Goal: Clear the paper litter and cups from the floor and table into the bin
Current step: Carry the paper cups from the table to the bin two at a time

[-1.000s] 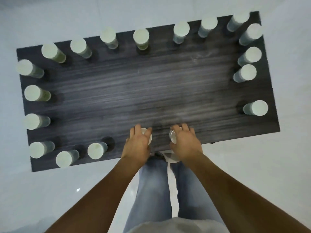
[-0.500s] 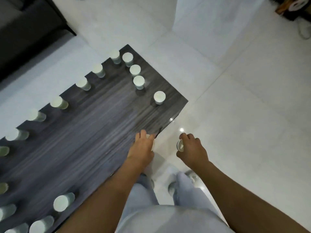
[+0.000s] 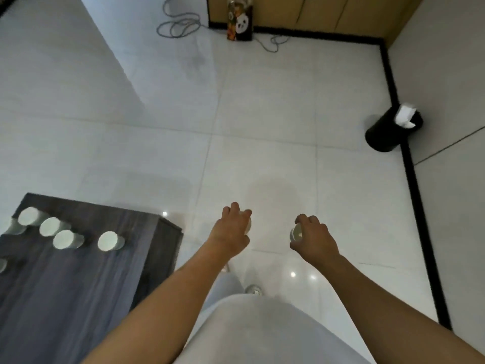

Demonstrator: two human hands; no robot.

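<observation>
Cups in both hands, I'm facing the bin with more cups waiting on the bench.

Floor (image 3: 262, 114) of pale tile lies open between me and the black bin (image 3: 385, 135), which stands well apart by the dark skirting with white paper (image 3: 405, 116) poking from its rim. At lower left the dark bench (image 3: 78, 285) carries a row of upturned cups (image 3: 107, 240) near its end. My left hand (image 3: 231, 232) is clamped over one cup (image 3: 248, 225), mostly hidden; my right hand (image 3: 313, 239) pinches another cup (image 3: 296, 233), its mouth turned toward me. I judge both are held out ahead ready for dropping in.
</observation>
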